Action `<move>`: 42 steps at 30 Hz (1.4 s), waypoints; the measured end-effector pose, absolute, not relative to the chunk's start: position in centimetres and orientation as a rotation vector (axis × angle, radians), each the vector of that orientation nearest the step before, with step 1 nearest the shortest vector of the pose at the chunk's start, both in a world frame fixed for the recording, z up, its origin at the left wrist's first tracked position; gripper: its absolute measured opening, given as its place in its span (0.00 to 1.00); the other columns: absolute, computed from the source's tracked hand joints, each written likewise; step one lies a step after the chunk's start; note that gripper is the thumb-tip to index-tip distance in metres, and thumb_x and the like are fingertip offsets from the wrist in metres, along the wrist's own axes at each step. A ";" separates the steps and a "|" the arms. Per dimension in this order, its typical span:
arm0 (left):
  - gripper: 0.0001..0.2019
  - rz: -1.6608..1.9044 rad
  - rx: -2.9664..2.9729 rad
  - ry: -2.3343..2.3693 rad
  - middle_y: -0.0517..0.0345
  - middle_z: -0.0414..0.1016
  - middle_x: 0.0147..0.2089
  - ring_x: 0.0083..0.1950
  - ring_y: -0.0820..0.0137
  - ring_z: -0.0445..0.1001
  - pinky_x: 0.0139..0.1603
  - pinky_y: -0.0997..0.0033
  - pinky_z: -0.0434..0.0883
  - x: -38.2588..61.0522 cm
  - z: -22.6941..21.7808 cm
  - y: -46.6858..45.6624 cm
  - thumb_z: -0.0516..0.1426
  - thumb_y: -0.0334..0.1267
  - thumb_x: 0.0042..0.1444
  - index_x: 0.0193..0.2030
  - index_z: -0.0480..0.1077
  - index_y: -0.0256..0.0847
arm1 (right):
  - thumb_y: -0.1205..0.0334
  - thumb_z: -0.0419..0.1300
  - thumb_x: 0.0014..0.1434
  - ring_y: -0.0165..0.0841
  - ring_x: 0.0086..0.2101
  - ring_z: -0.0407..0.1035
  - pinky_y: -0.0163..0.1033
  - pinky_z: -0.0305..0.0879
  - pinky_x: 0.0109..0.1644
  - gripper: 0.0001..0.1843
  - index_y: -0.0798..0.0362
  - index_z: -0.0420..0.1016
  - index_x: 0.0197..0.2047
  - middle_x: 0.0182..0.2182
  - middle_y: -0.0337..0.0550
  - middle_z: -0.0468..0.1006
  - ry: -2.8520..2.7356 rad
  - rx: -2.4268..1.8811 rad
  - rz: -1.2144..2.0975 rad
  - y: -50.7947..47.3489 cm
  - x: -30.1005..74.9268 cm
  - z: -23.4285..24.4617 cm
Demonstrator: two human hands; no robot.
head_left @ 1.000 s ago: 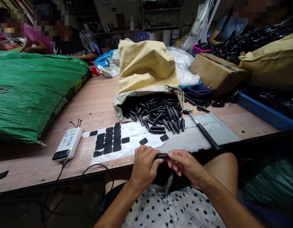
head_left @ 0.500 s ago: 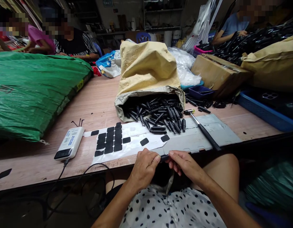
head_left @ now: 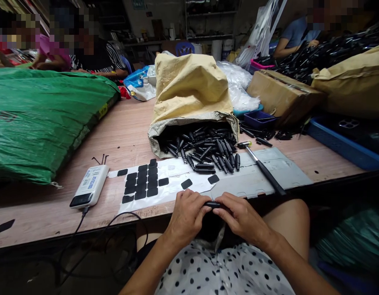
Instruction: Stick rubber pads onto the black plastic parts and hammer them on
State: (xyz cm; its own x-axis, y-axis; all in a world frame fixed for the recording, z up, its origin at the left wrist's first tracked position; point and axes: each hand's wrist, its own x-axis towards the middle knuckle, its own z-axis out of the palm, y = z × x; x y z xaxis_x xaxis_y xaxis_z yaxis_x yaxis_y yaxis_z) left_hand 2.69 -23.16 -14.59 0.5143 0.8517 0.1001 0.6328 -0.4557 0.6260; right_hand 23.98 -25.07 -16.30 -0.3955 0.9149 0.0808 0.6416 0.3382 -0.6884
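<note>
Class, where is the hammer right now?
In the head view, the hammer lies right of centre across the grey board, its head right of the black pieces by the tan sack, its handle end at the near edge of the table.

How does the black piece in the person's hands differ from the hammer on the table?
The black piece looks short; the hammer is clearly longer. The black piece is held between the left hand and right hand, while the hammer lies unheld across the grey sheet. The black piece shows only black; the hammer joins a black grip to a silvery shaft. Both are elongated.
</note>
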 end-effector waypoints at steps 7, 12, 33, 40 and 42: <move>0.12 0.791 2.312 1.336 0.52 0.74 0.37 0.42 0.61 0.66 0.44 0.58 0.62 4.4 -16.3 -24.4 0.49 0.27 0.64 0.42 0.72 0.41 | 0.63 0.48 0.72 0.34 0.33 0.68 0.39 0.58 0.37 0.11 0.51 0.68 0.39 0.32 0.44 0.73 -2.182 -1.405 0.515 -25.9 22.8 -17.2; 0.12 0.883 2.301 1.249 0.52 0.72 0.34 0.41 0.61 0.65 0.44 0.58 0.62 4.7 -16.7 -24.3 0.48 0.26 0.62 0.40 0.72 0.41 | 0.64 0.48 0.71 0.32 0.29 0.64 0.39 0.55 0.34 0.13 0.49 0.62 0.32 0.28 0.42 0.69 -2.074 -1.365 0.472 -26.4 22.3 -17.3; 0.09 0.689 2.153 1.221 0.57 0.77 0.43 0.48 0.61 0.67 0.53 0.57 0.62 3.4 -15.4 -23.6 0.55 0.31 0.65 0.47 0.73 0.46 | 0.57 0.60 0.64 0.29 0.28 0.64 0.36 0.62 0.32 0.07 0.50 0.75 0.42 0.31 0.39 0.72 -1.895 -1.406 0.992 -25.2 23.4 -15.4; 0.09 0.765 2.083 1.281 0.60 0.78 0.43 0.49 0.61 0.68 0.54 0.57 0.61 3.2 -15.5 -23.1 0.63 0.32 0.60 0.47 0.74 0.47 | 0.55 0.57 0.67 0.32 0.32 0.68 0.37 0.66 0.37 0.10 0.51 0.75 0.42 0.33 0.41 0.75 -1.780 -1.394 1.015 -24.7 23.3 -15.1; 0.09 0.802 2.073 1.362 0.60 0.79 0.42 0.49 0.61 0.68 0.54 0.57 0.61 3.0 -15.7 -22.2 0.64 0.33 0.58 0.45 0.75 0.47 | 0.52 0.59 0.65 0.33 0.34 0.68 0.37 0.66 0.36 0.12 0.50 0.75 0.45 0.37 0.43 0.77 -1.801 -1.450 0.895 -23.6 25.2 -14.6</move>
State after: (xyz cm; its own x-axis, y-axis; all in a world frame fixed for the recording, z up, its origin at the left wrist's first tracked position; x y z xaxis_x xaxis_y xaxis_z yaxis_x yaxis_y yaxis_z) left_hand 3.01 -22.21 -15.73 0.3162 0.9297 0.1890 0.6160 -0.3527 0.7044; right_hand 25.24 -23.60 -14.63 -0.1768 0.9818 0.0690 0.5374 0.1550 -0.8290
